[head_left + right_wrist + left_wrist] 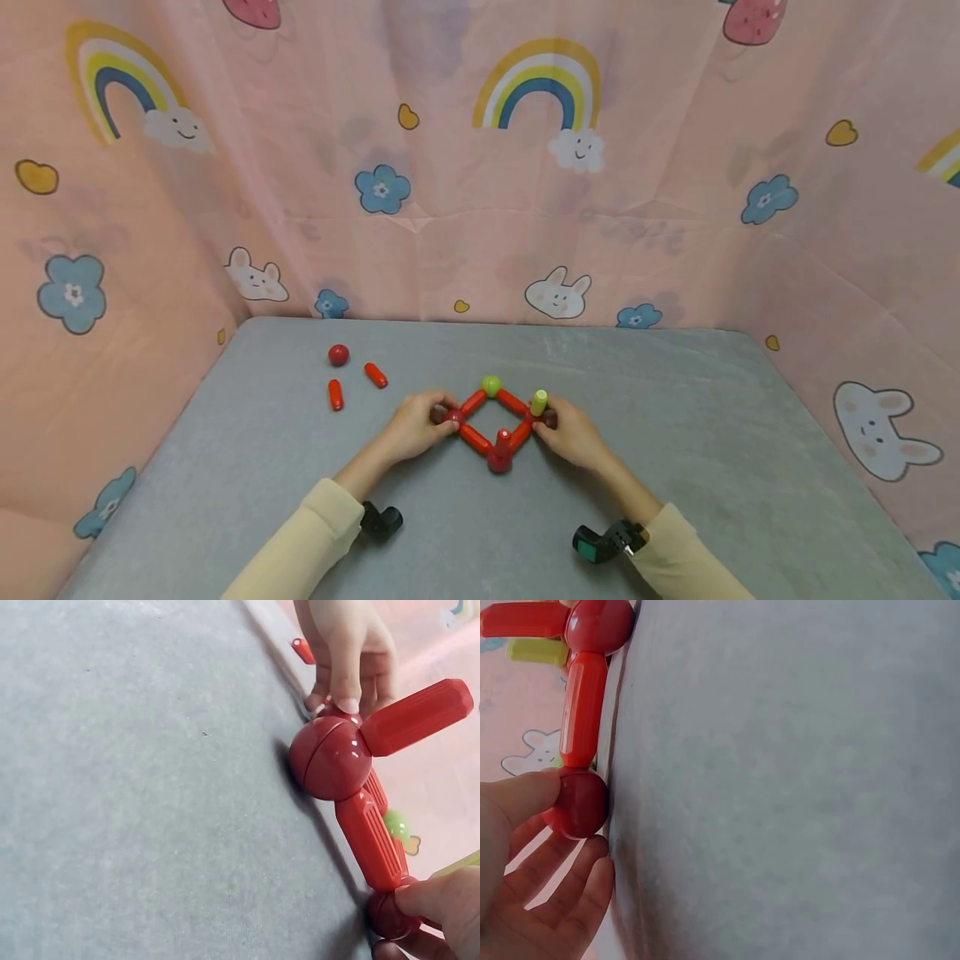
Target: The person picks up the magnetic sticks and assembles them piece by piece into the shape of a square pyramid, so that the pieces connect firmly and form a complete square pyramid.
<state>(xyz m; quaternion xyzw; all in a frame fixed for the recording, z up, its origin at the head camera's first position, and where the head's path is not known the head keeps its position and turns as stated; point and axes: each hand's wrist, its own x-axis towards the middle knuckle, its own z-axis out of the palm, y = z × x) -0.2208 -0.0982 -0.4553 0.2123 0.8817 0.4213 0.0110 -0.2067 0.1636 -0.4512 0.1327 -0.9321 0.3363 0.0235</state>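
Four-sided, a diamond frame of red rods lies on the table, joined at its corners by balls. A green ball forms the far corner, and a dark red ball the near one, with a red rod standing up from it. My left hand pinches the left red ball between thumb and fingers. On the opposite side, my right hand grips the right red ball, partly hidden by the fingers. From that corner rises a yellow-green rod.
Farther back on the left lie a loose red ball and two separate red rods, one upright in the view and one slanted. A patterned pink curtain hangs behind the grey table and along both sides.
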